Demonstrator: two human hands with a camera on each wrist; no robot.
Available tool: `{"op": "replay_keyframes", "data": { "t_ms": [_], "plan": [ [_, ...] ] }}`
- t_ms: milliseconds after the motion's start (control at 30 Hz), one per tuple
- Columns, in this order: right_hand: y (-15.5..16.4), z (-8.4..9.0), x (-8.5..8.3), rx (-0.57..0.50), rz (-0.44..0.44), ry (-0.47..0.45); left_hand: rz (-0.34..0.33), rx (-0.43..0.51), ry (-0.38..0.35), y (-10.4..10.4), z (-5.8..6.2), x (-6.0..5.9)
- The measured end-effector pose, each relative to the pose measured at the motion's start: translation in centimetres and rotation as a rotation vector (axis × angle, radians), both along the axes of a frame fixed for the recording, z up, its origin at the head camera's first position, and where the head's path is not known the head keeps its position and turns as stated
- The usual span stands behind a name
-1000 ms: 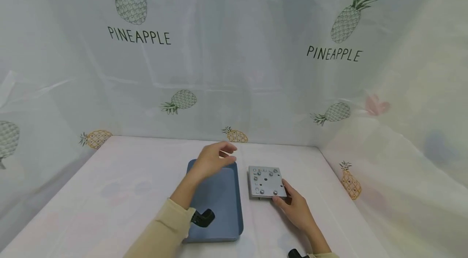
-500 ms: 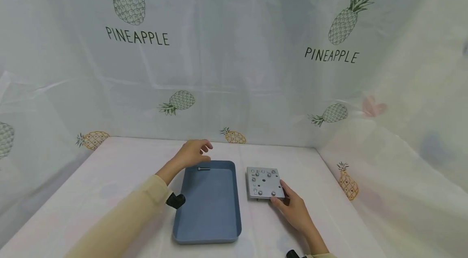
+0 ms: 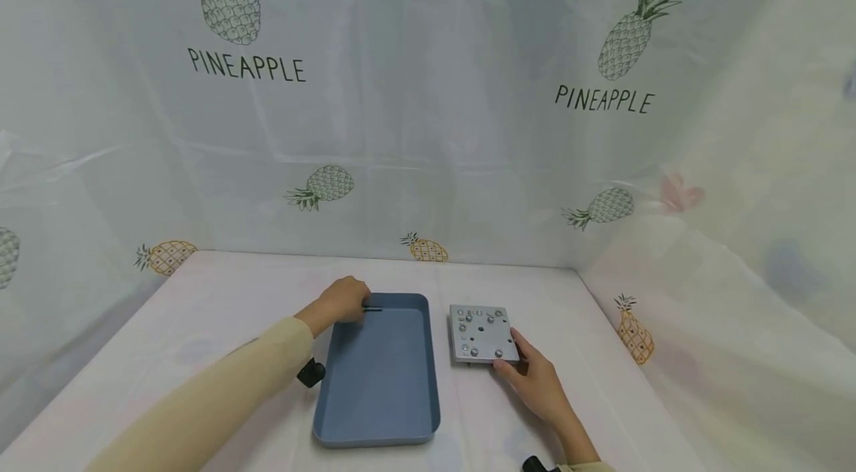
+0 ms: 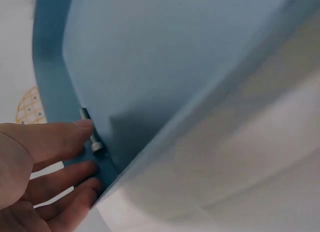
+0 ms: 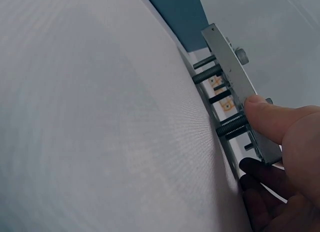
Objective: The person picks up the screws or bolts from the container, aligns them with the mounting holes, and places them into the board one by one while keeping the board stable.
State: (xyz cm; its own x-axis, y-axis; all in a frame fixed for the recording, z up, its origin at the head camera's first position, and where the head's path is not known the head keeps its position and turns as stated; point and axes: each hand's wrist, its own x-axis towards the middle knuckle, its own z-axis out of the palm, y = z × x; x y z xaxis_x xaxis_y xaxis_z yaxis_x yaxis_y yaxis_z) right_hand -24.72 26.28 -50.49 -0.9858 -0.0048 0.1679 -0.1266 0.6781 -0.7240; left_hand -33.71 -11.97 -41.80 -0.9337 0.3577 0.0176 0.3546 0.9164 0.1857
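A single bolt [image 3: 374, 309] lies in the far left corner of the blue tray [image 3: 377, 383]. My left hand [image 3: 343, 299] reaches over that corner. In the left wrist view the thumb [image 4: 75, 134] overlaps the shank of the bolt [image 4: 96, 147], with the other fingers spread below, at the tray wall. My right hand [image 3: 540, 386] grips the near right corner of a square metal plate [image 3: 483, 338], thumb on its edge and fingers beneath. Several bolts pass through the plate; in the right wrist view their threaded shanks [image 5: 232, 126] stick out underneath, close over the table.
The tray stands left of the plate on a white cloth-covered table [image 3: 234, 301]. A pale curtain [image 3: 428, 100] printed with pineapples hangs behind the table and along the right side. Black wrist mounts [image 3: 310, 373] sit at both sleeves.
My left hand has moved left from over the tray's far right side, then lowered to the bolt at the far left corner. The right hand keeps holding the plate in place.
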Motion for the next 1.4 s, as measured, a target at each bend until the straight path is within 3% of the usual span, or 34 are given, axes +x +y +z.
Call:
{"op": "replay_keyframes", "data": {
  "t_ms": [500, 833, 1000, 1200, 1400],
  "plan": [
    [0.2, -0.1, 0.1, -0.007, 0.002, -0.017, 0.046, -0.078, 0.049, 1.7, -0.8, 0.8],
    [0.1, 0.0, 0.1, -0.001, -0.002, -0.016, 0.038, -0.067, 0.057, 1.8, -0.4, 1.3],
    [0.0, 0.1, 0.1, -0.004, 0.0, -0.014, 0.029, -0.016, 0.042, 1.4, -0.4, 0.8],
    [0.0, 0.1, 0.0, -0.001, 0.002, -0.014, -0.012, 0.099, 0.095, 0.9, -0.6, -0.1],
    [0.0, 0.0, 0.0, 0.007, -0.001, -0.014, -0.059, 0.157, 0.146, 0.6, -0.7, -0.6]
  ]
}}
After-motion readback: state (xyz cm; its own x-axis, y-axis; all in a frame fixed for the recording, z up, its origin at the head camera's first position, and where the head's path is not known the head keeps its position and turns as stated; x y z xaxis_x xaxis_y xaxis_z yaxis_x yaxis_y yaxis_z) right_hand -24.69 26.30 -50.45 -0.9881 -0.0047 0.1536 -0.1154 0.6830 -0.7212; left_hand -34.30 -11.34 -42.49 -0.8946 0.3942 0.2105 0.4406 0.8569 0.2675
